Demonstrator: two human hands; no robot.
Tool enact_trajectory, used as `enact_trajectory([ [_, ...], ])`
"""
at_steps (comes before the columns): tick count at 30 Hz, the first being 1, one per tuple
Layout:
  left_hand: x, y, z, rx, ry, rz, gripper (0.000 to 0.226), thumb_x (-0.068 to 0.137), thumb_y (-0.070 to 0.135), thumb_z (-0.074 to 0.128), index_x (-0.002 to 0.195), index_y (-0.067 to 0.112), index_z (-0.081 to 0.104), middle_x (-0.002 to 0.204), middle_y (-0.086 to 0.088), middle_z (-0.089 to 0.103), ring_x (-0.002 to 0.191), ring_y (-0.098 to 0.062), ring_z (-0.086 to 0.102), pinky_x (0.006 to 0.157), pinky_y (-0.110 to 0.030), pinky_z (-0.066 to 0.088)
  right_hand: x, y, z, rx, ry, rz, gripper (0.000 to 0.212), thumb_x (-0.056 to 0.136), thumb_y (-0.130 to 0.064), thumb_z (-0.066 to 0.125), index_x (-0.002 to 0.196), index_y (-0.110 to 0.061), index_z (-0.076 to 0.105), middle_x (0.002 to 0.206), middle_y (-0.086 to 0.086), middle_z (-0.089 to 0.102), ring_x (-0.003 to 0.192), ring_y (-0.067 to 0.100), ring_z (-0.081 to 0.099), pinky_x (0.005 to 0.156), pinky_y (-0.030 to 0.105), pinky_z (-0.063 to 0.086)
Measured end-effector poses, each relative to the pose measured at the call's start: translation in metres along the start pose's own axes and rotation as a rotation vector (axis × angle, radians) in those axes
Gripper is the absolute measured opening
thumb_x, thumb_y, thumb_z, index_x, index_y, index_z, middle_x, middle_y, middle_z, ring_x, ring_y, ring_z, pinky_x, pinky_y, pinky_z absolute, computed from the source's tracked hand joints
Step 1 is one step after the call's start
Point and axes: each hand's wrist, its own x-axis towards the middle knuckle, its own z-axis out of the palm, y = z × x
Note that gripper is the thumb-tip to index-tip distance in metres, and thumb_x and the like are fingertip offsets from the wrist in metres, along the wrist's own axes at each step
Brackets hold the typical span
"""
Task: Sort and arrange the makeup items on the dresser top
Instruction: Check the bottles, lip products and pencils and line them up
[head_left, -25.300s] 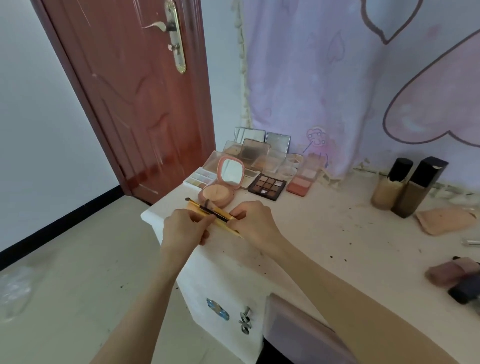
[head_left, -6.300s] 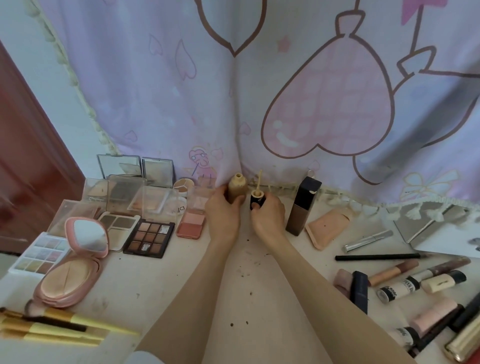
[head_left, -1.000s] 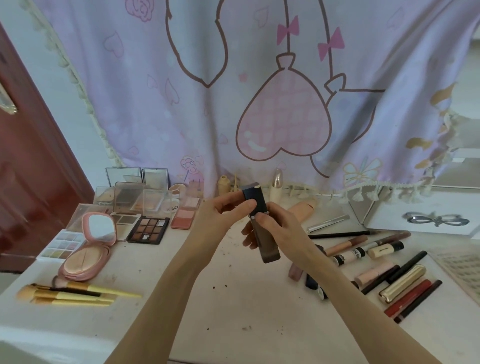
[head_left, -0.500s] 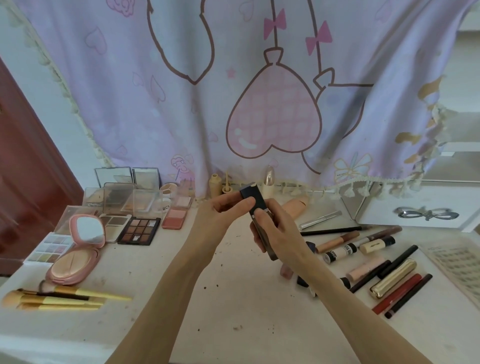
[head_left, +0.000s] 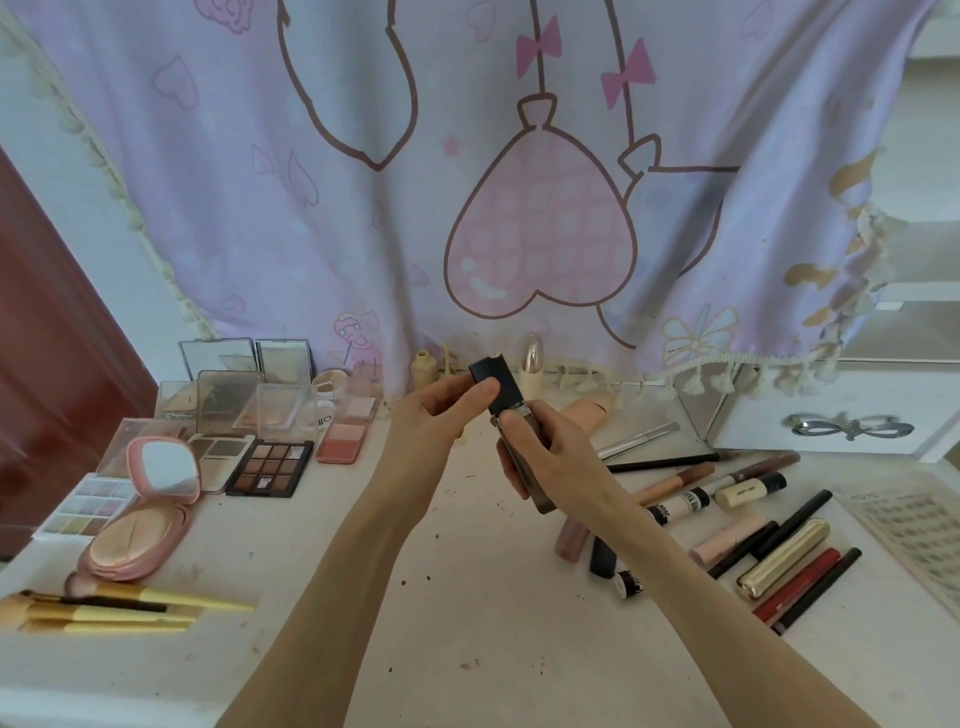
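Foundation bottle (head_left: 522, 457) tilted above the dresser top (head_left: 467, 623) — body in right hand (head_left: 550, 462), black cap (head_left: 496, 384) pinched by left hand (head_left: 436, 421)

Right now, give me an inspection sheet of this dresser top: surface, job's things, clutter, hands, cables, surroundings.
Surface: white dresser top, speckled with dark crumbs.
Job's things: tall square foundation bottle with black cap held above the top; open palettes and round pink mirror compact at left; yellow-handled brushes at front left; tubes, pencils and gold lipstick case lying at right.
Clutter: small beige bottle and pearly pointed bottle upright at the back.
Hands: left hand pinches the cap; right hand grips the bottle body.
Cables: nothing seen.
Surroundings: lilac heart-print curtain behind; red-brown door at left.
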Motion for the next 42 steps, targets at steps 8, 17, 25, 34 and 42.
enact_trajectory([
  [8, 0.024, -0.003, -0.019, 0.126, 0.186, 0.027, 0.025, 0.089, 0.027, 0.058, 0.109, 0.012, 0.064, 0.073, 0.015, 0.062, 0.057, 0.008, 0.051, 0.059, -0.002, 0.04, 0.012, 0.012, -0.025, -0.117, -0.025, 0.136, 0.01, 0.089, -0.026, 0.059, 0.096, -0.021, 0.053, 0.092, 0.009, 0.06, 0.085, 0.022, 0.057, 0.085, 0.04, 0.05],
  [17, 0.039, -0.035, -0.03, 0.326, 0.194, -0.08, 0.016, 0.087, 0.022, 0.062, 0.097, 0.033, 0.057, 0.076, 0.019, 0.061, 0.066, 0.008, 0.055, 0.052, 0.004, 0.037, 0.063, 0.029, -0.025, -0.289, 0.119, 0.047, 0.027, 0.087, -0.022, 0.064, 0.106, -0.005, 0.059, 0.111, 0.012, 0.056, 0.093, 0.014, 0.048, 0.073, 0.001, 0.034],
  [25, 0.053, -0.051, -0.033, 0.412, 0.175, -0.067, 0.023, 0.085, 0.019, 0.063, 0.078, 0.041, 0.061, 0.071, 0.019, 0.064, 0.063, 0.011, 0.057, 0.061, -0.002, 0.042, 0.086, 0.053, -0.01, -0.286, 0.199, 0.039, 0.038, 0.084, -0.02, 0.067, 0.121, -0.017, 0.06, 0.112, -0.004, 0.066, 0.1, 0.007, 0.058, 0.089, 0.01, 0.042],
  [34, 0.059, -0.065, -0.036, 0.396, 0.286, -0.062, 0.038, 0.08, 0.027, 0.07, 0.115, 0.014, 0.062, 0.103, 0.003, 0.066, 0.091, -0.002, 0.06, 0.08, -0.013, 0.046, 0.098, 0.059, 0.0, -0.268, 0.167, 0.064, 0.052, 0.091, -0.017, 0.059, 0.14, -0.019, 0.041, 0.134, 0.002, 0.054, 0.125, 0.014, 0.048, 0.107, 0.03, 0.037],
  [42, 0.058, -0.069, -0.036, 0.441, 0.295, -0.04, 0.037, 0.082, 0.025, 0.067, 0.117, 0.017, 0.064, 0.107, 0.002, 0.066, 0.096, -0.008, 0.061, 0.087, -0.022, 0.048, 0.097, 0.057, -0.001, -0.284, 0.153, 0.087, 0.06, 0.09, -0.013, 0.059, 0.144, -0.021, 0.033, 0.137, 0.004, 0.052, 0.122, 0.018, 0.051, 0.096, 0.021, 0.036],
])
